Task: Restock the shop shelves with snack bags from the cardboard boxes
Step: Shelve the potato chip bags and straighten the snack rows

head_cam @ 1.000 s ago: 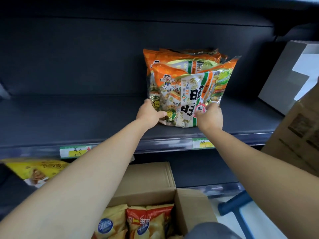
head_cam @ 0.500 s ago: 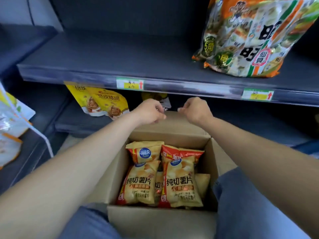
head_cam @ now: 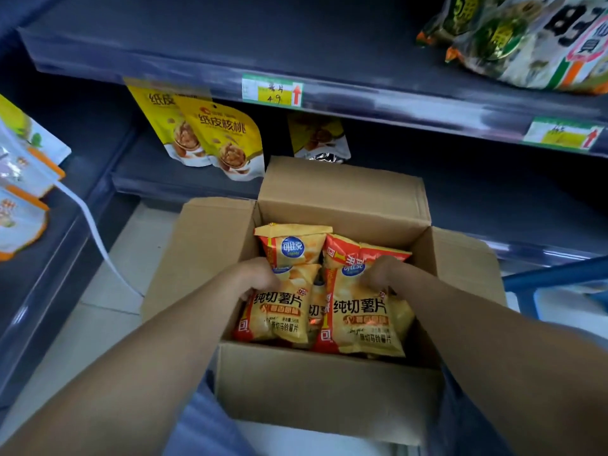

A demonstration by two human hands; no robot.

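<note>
An open cardboard box (head_cam: 316, 386) stands on the floor between my knees, holding several yellow-and-red potato chip bags. My left hand (head_cam: 256, 274) grips the top of the left front chip bag (head_cam: 279, 319). My right hand (head_cam: 381, 271) grips the top of the right front chip bag (head_cam: 362, 324). More chip bags (head_cam: 292, 248) stand behind them in the box. A dark shelf (head_cam: 230, 41) runs above, with orange-and-green rice cracker bags (head_cam: 526, 37) at its right end.
Yellow walnut pouches (head_cam: 223, 139) stand on the lower shelf behind the box. White-and-orange bags (head_cam: 23, 179) fill the shelving at the left. Price tags (head_cam: 272, 91) mark the shelf edge. A blue frame (head_cam: 556, 278) sits to the right of the box.
Both hands left the rice cracker bags on the shelf, came down over the box, and now reach inside it, each closed on a chip bag. The view tilted down.
</note>
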